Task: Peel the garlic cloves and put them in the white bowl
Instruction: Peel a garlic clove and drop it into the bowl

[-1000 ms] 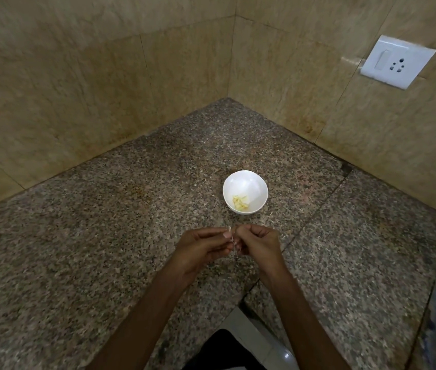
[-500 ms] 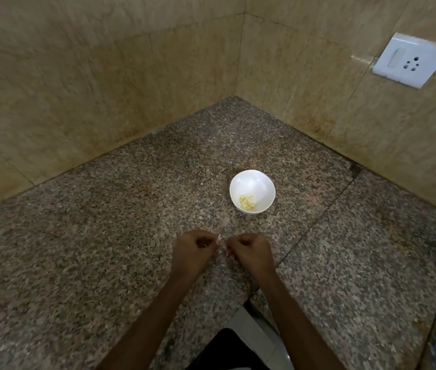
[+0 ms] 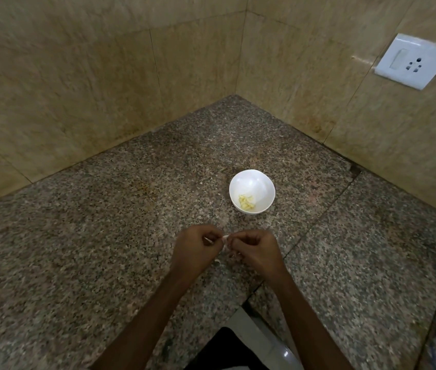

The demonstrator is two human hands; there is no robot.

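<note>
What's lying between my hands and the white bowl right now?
Only bare granite counter lies between the white bowl and the left hand and right hand, which pinch a garlic clove; the head view shows it.

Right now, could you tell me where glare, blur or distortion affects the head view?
Head view: wide-angle distortion bends the wall tiles; soft glare inside the white bowl; the garlic clove between left hand and right hand is small and blurry.

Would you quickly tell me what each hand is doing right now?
Left hand: curled, pinching the garlic clove.
Right hand: curled, pinching the same garlic clove.
</note>
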